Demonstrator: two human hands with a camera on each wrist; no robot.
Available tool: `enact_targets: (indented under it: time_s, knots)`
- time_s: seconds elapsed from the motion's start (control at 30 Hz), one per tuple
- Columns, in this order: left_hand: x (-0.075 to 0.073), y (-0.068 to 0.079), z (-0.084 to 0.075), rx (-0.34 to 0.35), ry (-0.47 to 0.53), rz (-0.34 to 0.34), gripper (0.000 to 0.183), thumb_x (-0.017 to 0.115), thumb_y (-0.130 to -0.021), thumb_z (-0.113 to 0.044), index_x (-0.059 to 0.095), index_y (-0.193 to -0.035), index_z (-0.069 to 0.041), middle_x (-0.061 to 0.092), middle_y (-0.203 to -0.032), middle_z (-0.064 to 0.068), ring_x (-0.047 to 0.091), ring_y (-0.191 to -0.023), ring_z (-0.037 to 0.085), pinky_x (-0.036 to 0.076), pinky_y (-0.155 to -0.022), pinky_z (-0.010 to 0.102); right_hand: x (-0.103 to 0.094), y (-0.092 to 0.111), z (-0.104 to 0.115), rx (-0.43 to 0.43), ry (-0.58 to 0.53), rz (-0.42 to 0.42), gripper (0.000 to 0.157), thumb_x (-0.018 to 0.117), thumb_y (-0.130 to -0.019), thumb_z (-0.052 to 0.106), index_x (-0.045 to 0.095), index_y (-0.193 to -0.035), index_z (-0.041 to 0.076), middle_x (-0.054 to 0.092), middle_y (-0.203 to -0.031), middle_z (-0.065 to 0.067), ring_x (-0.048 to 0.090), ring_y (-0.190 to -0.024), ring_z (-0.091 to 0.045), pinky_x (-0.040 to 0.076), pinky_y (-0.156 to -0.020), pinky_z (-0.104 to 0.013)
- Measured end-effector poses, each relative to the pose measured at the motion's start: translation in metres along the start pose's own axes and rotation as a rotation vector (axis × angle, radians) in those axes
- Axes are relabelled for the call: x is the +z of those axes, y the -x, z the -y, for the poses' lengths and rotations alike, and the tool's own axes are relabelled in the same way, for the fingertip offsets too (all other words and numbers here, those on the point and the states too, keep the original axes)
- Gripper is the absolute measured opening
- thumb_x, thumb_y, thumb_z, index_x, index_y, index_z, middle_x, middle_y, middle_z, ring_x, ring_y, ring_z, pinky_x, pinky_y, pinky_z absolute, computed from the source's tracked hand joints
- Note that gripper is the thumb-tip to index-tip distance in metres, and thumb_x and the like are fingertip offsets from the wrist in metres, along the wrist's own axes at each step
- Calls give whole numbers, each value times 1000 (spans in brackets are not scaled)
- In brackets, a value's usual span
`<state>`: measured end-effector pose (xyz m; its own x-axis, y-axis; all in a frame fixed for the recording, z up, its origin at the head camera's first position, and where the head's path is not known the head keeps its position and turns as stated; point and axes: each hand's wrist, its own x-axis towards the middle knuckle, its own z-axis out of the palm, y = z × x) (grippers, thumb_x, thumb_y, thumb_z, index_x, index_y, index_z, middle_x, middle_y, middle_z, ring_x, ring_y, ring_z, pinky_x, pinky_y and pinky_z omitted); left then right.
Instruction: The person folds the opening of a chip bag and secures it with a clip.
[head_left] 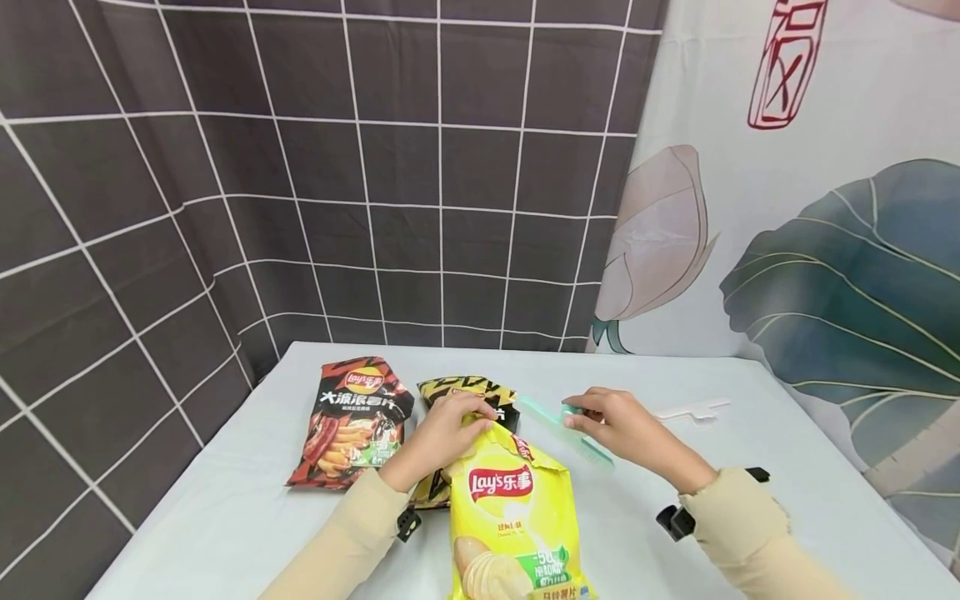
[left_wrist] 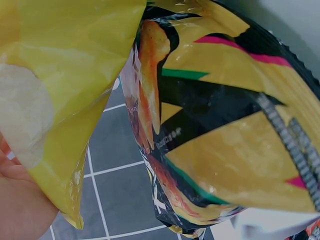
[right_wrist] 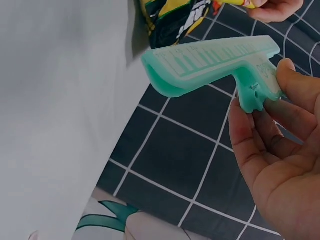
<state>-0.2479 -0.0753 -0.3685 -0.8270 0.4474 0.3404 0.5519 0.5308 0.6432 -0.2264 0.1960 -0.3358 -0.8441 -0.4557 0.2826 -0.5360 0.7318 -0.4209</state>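
Left hand (head_left: 438, 437) pinching the crumpled top of a yellow foil crisp bag (head_left: 513, 525) at the near middle of the white bench (head_left: 787, 433). Right hand (head_left: 626, 429) gripping a mint-green plastic sealing clip (right_wrist: 215, 65), just right of the bag's top. Black-and-yellow crisp bag (head_left: 465, 392) behind; red-and-black crisp bag (head_left: 352, 421) farther left.

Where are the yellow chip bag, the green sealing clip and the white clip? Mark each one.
yellow chip bag (head_left: 510, 517), head view, front panel.
green sealing clip (right_wrist: 210, 62), right wrist view, long bar.
white clip (head_left: 690, 410), head view, middle.
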Motion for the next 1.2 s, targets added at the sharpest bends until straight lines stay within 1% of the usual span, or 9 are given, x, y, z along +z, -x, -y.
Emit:
enact_targets:
  time_s: [0.3,0.53,0.7,1.0,1.2]
  knots:
    - [0,-1,0,-16,7,1,15,64,-91,-12,72,-103,-7,67,-118,10,57,-118,29,44,-102,48,9,-3,5,-12,-62,-14,27,69,-87,12,70,-108,-6,61,-79,3,46,-67,-4,44,-58,-19]
    - [1,-1,0,-12,10,-3,15,64,-91,-13,71,-104,-7,67,-117,9,56,-118,29,44,-102,48,13,-4,10,16,-74,-51,22,70,-85,7,71,-102,-6,61,-76,1,43,-63,-5,40,-55,-19]
    - [1,-1,0,-12,2,-2,14,64,-91,-14,72,-103,-9,68,-116,10,57,-117,29,44,-102,48,12,-5,14,47,-75,-44,20,70,-85,6,73,-101,-5,62,-76,0,43,-62,-6,40,-55,-20]
    - [2,-2,0,-2,4,-8,13,64,-91,-13,72,-102,-10,68,-115,12,57,-116,29,44,-102,48,16,-10,19,95,-107,-29,19,70,-85,6,74,-100,-5,64,-75,-1,48,-63,-8,44,-56,-20]
    - [2,-2,2,3,19,-13,20,61,-93,-12,69,-110,-6,66,-120,12,57,-118,28,44,-103,47,19,-14,21,124,-139,-18,17,70,-84,4,74,-98,-6,66,-76,-4,53,-65,-8,46,-57,-20]
